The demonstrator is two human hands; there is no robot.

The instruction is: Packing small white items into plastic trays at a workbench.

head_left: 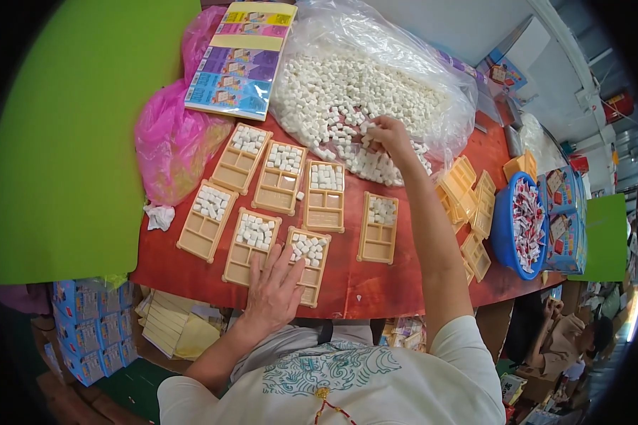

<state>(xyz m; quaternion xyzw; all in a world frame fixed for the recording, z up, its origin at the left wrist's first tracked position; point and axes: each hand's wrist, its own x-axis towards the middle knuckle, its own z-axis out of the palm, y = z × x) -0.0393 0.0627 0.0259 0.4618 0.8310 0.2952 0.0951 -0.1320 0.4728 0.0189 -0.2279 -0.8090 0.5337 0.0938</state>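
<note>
My left hand (273,285) lies with fingers stretched out across two peach plastic trays, a tray (238,258) on its left and a tray (310,275) under its fingertips. At the near edge of a large heap of small white cubes (361,88) in a clear plastic bag (450,85), my right hand (390,138) is closed in a pinch, with white at its fingertips. Several similar trays stand to the left, including a tray (280,191); another tray (378,244) sits apart under my right forearm's left side. Cubes fill each one's far compartment.
A stack of printed card sheets (241,60) and a pink plastic bag (170,138) sit at the back left. On the right are stacked trays (461,188), a blue basin (503,237) of small wrapped packets and printed boxes (563,237). A loose cube (300,196) lies between trays.
</note>
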